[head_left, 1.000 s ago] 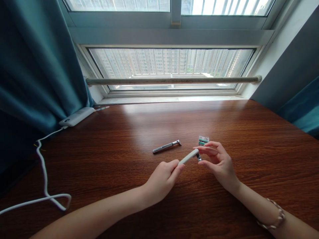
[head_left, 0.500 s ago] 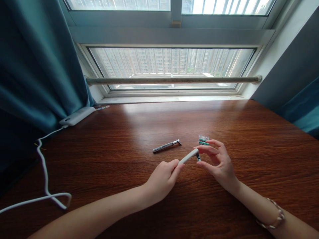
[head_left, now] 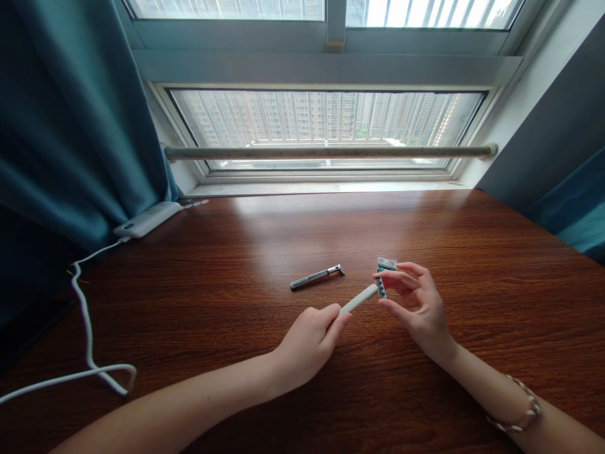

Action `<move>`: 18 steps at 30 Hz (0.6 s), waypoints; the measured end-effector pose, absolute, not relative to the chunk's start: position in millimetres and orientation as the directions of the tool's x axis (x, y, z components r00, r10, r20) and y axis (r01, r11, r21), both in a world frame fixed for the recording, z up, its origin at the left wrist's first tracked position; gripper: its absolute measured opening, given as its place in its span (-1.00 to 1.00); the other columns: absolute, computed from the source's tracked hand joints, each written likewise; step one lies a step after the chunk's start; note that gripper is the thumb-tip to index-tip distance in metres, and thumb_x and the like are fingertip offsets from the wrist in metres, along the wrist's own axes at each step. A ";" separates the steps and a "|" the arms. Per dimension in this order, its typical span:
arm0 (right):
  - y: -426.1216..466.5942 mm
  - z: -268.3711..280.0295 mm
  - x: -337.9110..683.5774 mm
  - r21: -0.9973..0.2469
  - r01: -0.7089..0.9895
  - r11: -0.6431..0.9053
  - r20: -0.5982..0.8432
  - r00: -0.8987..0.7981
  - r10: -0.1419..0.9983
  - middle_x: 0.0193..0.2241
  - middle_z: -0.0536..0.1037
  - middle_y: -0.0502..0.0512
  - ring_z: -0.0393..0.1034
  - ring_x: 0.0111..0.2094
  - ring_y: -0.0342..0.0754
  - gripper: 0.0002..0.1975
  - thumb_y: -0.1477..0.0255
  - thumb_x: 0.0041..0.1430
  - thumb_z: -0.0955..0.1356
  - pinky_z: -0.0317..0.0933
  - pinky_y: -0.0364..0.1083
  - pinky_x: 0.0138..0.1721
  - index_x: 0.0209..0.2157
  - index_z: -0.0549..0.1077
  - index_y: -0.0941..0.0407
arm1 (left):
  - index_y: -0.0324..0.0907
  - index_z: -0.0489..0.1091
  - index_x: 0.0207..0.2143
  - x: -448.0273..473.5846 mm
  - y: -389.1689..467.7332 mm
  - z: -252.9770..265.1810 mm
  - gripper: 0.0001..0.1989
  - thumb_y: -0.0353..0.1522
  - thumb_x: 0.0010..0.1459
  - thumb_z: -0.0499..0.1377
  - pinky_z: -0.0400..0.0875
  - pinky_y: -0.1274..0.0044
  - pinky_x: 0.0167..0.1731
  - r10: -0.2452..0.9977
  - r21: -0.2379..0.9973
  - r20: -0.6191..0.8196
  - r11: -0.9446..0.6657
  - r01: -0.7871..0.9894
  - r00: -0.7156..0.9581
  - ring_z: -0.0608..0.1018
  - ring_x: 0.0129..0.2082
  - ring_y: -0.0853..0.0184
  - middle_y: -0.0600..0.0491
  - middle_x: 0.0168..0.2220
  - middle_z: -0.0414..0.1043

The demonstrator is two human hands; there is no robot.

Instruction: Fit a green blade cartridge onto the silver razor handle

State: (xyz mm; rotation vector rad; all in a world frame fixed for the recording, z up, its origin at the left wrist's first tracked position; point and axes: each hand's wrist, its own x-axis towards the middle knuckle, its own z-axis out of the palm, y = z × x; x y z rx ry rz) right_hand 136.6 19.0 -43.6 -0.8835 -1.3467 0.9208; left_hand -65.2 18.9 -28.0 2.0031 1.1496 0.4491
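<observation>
A white toothbrush (head_left: 358, 299) is gripped near its middle by my left hand (head_left: 308, 343), fingers wrapped round it. Short dark bristles show under its far end. My right hand (head_left: 420, 309) pinches a small razor cartridge (head_left: 381, 288) between thumb and fingertip, holding it up against the brush head. Whether the bristles touch the blades is too small to tell. Beyond my hands lies a silver and black razor handle (head_left: 316, 277) on the table. A clear case with green-striped cartridges (head_left: 386, 263) sits just behind my right fingers, partly covered by them.
The brown wooden table (head_left: 227, 252) reaches to the window (head_left: 326, 120), where a horizontal rail (head_left: 331, 153) crosses. At the left, a white power strip (head_left: 149, 219) with a white cable (head_left: 85, 315) lies beside the blue curtain (head_left: 80, 113).
My right hand has turned the cartridge so its bladed face shows more, and has shifted slightly right. The toothbrush has moved very little.
</observation>
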 end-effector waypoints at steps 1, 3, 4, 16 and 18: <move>19.0 -43.9 136.7 -0.917 -0.040 0.397 0.397 0.009 0.918 -0.19 0.45 0.15 0.35 -0.16 0.00 -0.48 0.53 -0.06 0.41 0.20 0.09 -0.06 -0.09 0.11 0.06 | -0.19 0.11 -0.56 -65.2 18.9 -28.0 -0.63 -0.18 0.20 -0.17 -0.01 0.60 -0.56 0.843 0.765 -0.075 -0.294 0.573 0.532 0.17 -0.62 0.48 0.18 -0.63 0.11; 18.9 -44.6 137.0 -0.916 -0.049 0.397 0.398 0.006 0.918 -0.19 0.45 0.15 0.35 -0.16 0.00 -0.48 0.54 -0.06 0.41 0.20 0.09 -0.07 -0.09 0.12 0.06 | -0.20 0.11 -0.56 -65.1 18.7 -27.8 -0.63 -0.18 0.20 -0.17 -0.01 0.60 -0.57 0.840 0.769 -0.081 -0.290 0.570 0.536 0.17 -0.62 0.48 0.18 -0.63 0.11; 18.8 -44.9 137.1 -0.916 -0.052 0.397 0.397 0.005 0.918 -0.19 0.45 0.15 0.35 -0.16 0.01 -0.47 0.55 -0.07 0.41 0.20 0.09 -0.08 -0.09 0.12 0.06 | -0.20 0.11 -0.56 -65.1 18.6 -27.7 -0.63 -0.18 0.20 -0.17 -0.01 0.60 -0.57 0.839 0.769 -0.081 -0.291 0.569 0.537 0.17 -0.62 0.49 0.18 -0.63 0.11; 17.6 -45.7 138.7 -0.913 0.016 0.408 0.407 -0.020 0.913 -0.18 0.45 0.16 0.35 -0.15 0.01 -0.49 0.53 -0.07 0.41 0.23 0.06 -0.09 -0.10 0.14 0.07 | -0.19 0.12 -0.55 -64.1 19.7 -29.7 -0.63 -0.17 0.20 -0.17 0.00 0.60 -0.56 0.834 0.754 -0.096 -0.296 0.587 0.543 0.18 -0.62 0.48 0.18 -0.63 0.12; 18.2 -46.3 138.2 -0.910 0.052 0.411 0.412 -0.006 0.911 -0.18 0.45 0.16 0.35 -0.16 0.00 -0.47 0.53 -0.09 0.43 0.23 0.05 -0.09 -0.10 0.14 0.07 | -0.19 0.12 -0.54 -64.6 19.6 -28.6 -0.63 -0.17 0.21 -0.19 0.01 0.60 -0.55 0.853 0.755 -0.084 -0.283 0.591 0.516 0.19 -0.61 0.47 0.17 -0.62 0.14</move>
